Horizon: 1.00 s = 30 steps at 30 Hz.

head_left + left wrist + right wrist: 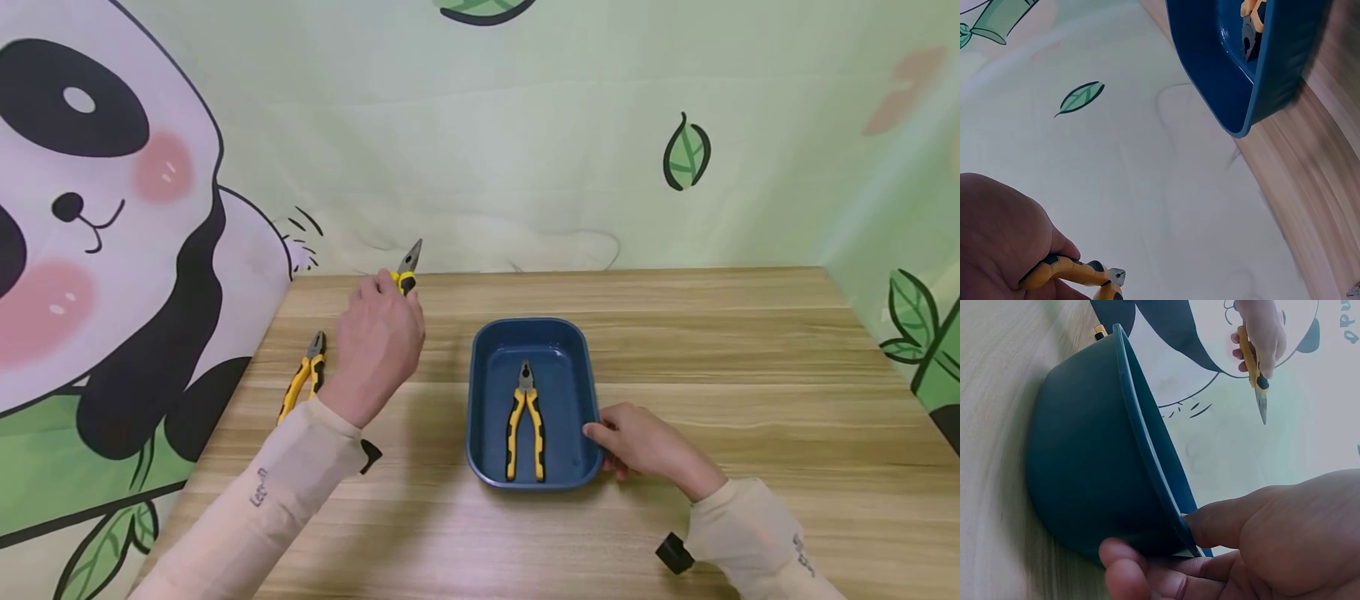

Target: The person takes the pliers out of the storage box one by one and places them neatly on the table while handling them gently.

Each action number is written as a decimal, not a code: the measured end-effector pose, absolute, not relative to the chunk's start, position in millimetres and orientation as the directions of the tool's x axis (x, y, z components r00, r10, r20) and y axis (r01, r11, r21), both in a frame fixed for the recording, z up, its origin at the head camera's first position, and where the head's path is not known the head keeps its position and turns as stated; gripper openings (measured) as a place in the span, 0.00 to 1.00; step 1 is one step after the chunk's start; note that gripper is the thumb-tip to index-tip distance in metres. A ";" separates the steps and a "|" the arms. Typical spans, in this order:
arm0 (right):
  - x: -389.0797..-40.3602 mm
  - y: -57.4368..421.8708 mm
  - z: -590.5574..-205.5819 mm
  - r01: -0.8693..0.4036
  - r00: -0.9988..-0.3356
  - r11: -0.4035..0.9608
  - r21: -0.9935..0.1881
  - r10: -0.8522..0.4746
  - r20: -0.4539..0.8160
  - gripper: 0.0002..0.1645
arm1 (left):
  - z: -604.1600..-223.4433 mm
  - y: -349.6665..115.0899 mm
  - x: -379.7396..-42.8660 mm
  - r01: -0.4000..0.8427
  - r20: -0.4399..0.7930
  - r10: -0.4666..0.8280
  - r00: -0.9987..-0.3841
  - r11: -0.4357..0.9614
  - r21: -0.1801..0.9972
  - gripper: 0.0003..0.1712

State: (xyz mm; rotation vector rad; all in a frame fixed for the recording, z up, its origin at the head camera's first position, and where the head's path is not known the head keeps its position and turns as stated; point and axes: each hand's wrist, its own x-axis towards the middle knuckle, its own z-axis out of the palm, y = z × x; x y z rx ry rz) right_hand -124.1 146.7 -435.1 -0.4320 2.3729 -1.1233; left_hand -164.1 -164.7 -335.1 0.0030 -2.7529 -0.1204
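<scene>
My left hand [381,337] grips yellow-and-black long-nose pliers [408,265] above the table, left of the blue tray, their pointed tip aimed away from me. In the right wrist view, the held long-nose pliers [1254,369] hang well above the tray's rim. My right hand [648,442] pinches the near right side of the blue tray [480,467], thumb over the rim and fingers against the outer wall. Combination pliers [527,417] lie inside the tray, jaws pointing to the back. Another pair of pliers [300,379] rests on the table at left, partly hidden by my left forearm.
The wooden table [712,350] ends at a fabric backdrop [570,125] printed with a panda and leaves. A black piece [675,553] sits by my right cuff. Both sleeves are pale.
</scene>
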 end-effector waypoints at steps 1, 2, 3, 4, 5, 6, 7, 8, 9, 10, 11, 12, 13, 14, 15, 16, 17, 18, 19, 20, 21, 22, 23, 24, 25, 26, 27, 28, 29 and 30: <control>-124.0 146.8 -435.1 -0.077 -0.837 0.615 -0.785 -0.468 -0.284 0.16 | -335.3 -165.8 -163.9 0.015 0.385 -0.016 -0.923 0.997 0.077 0.23; -123.9 146.8 -435.1 -0.077 -0.837 0.616 -0.784 -0.468 -0.285 0.16 | -335.4 -166.9 -163.7 0.016 0.392 -0.011 -0.920 0.998 0.065 0.23; -123.8 146.8 -435.2 -0.075 -0.836 0.617 -0.783 -0.467 -0.288 0.16 | -335.5 -168.4 -163.5 0.016 0.392 -0.008 -0.920 0.998 0.057 0.23; -123.8 146.8 -435.3 -0.073 -0.836 0.619 -0.782 -0.466 -0.290 0.16 | -335.3 -169.7 -163.3 0.011 0.388 -0.010 -0.922 0.999 0.052 0.24; -123.9 146.8 -435.4 -0.070 -0.836 0.620 -0.782 -0.464 -0.293 0.16 | -335.1 -171.0 -163.2 0.004 0.381 -0.017 -0.924 0.999 0.053 0.25; -123.9 146.7 -435.5 -0.069 -0.835 0.622 -0.780 -0.464 -0.296 0.16 | -334.8 -172.2 -163.3 -0.003 0.372 -0.023 -0.928 0.998 0.055 0.25; -124.1 146.7 -435.7 -0.067 -0.835 0.623 -0.780 -0.463 -0.297 0.16 | -334.7 -173.5 -163.5 -0.011 0.358 -0.033 -0.933 0.998 0.063 0.26; -124.3 146.8 -435.9 -0.068 -0.835 0.623 -0.779 -0.463 -0.297 0.16 | -334.4 -174.5 -163.5 -0.020 0.343 -0.043 -0.938 0.997 0.069 0.27; -124.5 146.9 -436.1 -0.068 -0.835 0.624 -0.778 -0.463 -0.298 0.16 | -334.1 -175.5 -163.6 -0.031 0.327 -0.055 -0.943 0.996 0.079 0.27; -124.6 146.8 -436.3 -0.066 -0.835 0.624 -0.778 -0.462 -0.299 0.16 | -333.9 -176.5 -163.7 -0.042 0.312 -0.067 -0.948 0.995 0.088 0.27; -124.7 146.7 -436.3 -0.065 -0.835 0.625 -0.778 -0.461 -0.301 0.16 | -333.9 -177.5 -163.7 -0.050 0.299 -0.077 -0.951 0.994 0.098 0.27; -124.7 146.7 -436.4 -0.064 -0.834 0.625 -0.778 -0.461 -0.302 0.16 | -333.9 -178.5 -163.9 -0.056 0.287 -0.084 -0.954 0.993 0.105 0.27; -124.7 146.7 -436.5 -0.061 -0.834 0.624 -0.779 -0.461 -0.303 0.16 | -333.9 -179.5 -163.9 -0.059 0.279 -0.088 -0.956 0.992 0.108 0.27; -124.7 146.6 -436.5 -0.061 -0.834 0.623 -0.779 -0.461 -0.303 0.16 | -334.1 -180.5 -163.9 -0.062 0.274 -0.091 -0.957 0.992 0.112 0.27; -124.6 146.4 -436.5 -0.059 -0.834 0.623 -0.780 -0.460 -0.305 0.16 | -334.2 -181.6 -163.9 -0.064 0.273 -0.093 -0.958 0.991 0.115 0.27; -124.6 146.3 -436.4 -0.056 -0.834 0.623 -0.781 -0.460 -0.307 0.16 | -334.3 -182.8 -163.8 -0.064 0.274 -0.094 -0.957 0.991 0.115 0.27; -124.6 146.3 -436.4 -0.055 -0.834 0.621 -0.782 -0.460 -0.306 0.16 | -334.5 -184.0 -163.7 -0.062 0.279 -0.092 -0.956 0.991 0.114 0.28; -124.7 146.3 -436.4 -0.056 -0.834 0.621 -0.782 -0.460 -0.305 0.16 | -334.5 -185.1 -163.4 -0.060 0.283 -0.091 -0.955 0.992 0.114 0.27; -124.7 146.3 -436.4 -0.057 -0.834 0.620 -0.783 -0.461 -0.305 0.16 | -334.6 -186.2 -163.2 -0.059 0.286 -0.089 -0.954 0.992 0.110 0.27; -124.8 146.4 -436.5 -0.058 -0.834 0.619 -0.783 -0.462 -0.304 0.16 | -334.7 -187.3 -162.9 -0.062 0.283 -0.092 -0.955 0.992 0.112 0.27; -124.8 146.4 -436.5 -0.056 -0.834 0.618 -0.784 -0.461 -0.304 0.16 | -334.7 -188.2 -162.8 -0.066 0.278 -0.095 -0.956 0.991 0.112 0.27; -124.9 146.4 -436.5 -0.056 -0.834 0.618 -0.784 -0.461 -0.304 0.16 | -334.7 -189.1 -162.6 -0.069 0.271 -0.098 -0.958 0.991 0.115 0.27; -124.9 146.4 -436.5 -0.055 -0.834 0.618 -0.784 -0.461 -0.304 0.16 | -334.6 -189.9 -162.4 -0.074 0.262 -0.103 -0.959 0.990 0.119 0.27; -124.9 146.4 -436.6 -0.055 -0.833 0.618 -0.784 -0.461 -0.305 0.16 | -334.4 -190.6 -162.2 -0.081 0.250 -0.110 -0.962 0.989 0.123 0.27; -125.0 146.4 -436.6 -0.054 -0.833 0.619 -0.784 -0.461 -0.306 0.16 | -334.4 -191.4 -162.1 -0.088 0.240 -0.116 -0.964 0.988 0.124 0.27; -125.0 146.4 -436.6 -0.054 -0.833 0.619 -0.783 -0.460 -0.307 0.16 | -334.4 -192.1 -162.0 -0.094 0.232 -0.122 -0.965 0.987 0.128 0.28; -125.0 146.4 -436.6 -0.052 -0.833 0.619 -0.783 -0.460 -0.308 0.16 | -334.4 -192.8 -161.9 -0.097 0.229 -0.125 -0.965 0.987 0.129 0.28; -125.0 146.4 -436.6 -0.051 -0.832 0.620 -0.783 -0.460 -0.310 0.16 | -334.3 -193.4 -161.6 -0.098 0.228 -0.126 -0.966 0.987 0.128 0.28; -125.0 146.6 -436.7 -0.052 -0.831 0.620 -0.783 -0.461 -0.310 0.17 | -334.6 -194.1 -161.6 -0.101 0.228 -0.129 -0.965 0.987 0.127 0.28; -125.1 146.6 -436.7 -0.052 -0.831 0.620 -0.783 -0.462 -0.311 0.17 | -334.9 -194.7 -161.2 -0.100 0.232 -0.127 -0.964 0.987 0.125 0.28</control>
